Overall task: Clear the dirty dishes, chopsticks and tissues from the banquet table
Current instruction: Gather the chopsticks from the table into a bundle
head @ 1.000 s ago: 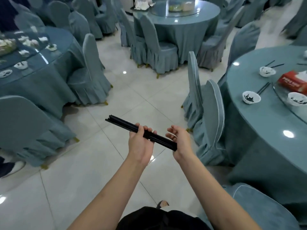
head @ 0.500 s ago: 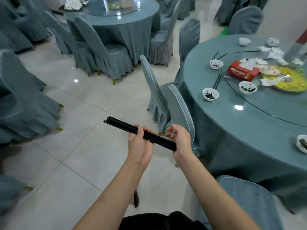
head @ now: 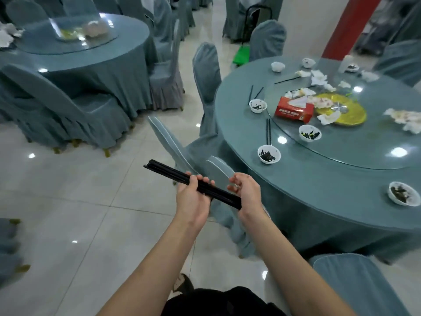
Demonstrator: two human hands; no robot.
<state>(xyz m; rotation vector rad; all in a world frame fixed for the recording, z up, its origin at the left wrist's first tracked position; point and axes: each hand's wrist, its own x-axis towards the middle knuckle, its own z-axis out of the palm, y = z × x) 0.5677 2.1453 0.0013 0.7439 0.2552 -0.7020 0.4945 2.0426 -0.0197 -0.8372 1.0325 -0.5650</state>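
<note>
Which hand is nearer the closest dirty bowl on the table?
Right. The right hand is just below-left of the bowl; the left hand is farther left.

The bundle of black chopsticks [head: 193,184] is partly hidden inside the left hand [head: 193,201], so their count cannot be told. The surface [head: 330,179] runs off the right edge, and lettering on the red tissue box [head: 293,109] is too blurred to read

A bundle of black chopsticks [head: 191,185] lies slanted at frame centre, gripped mid-length. At right, the round banquet table [head: 319,176] carries soiled white bowls [head: 268,154], loose chopstick pairs [head: 268,131], a red tissue box [head: 294,109] and crumpled tissues [head: 319,78].
</note>
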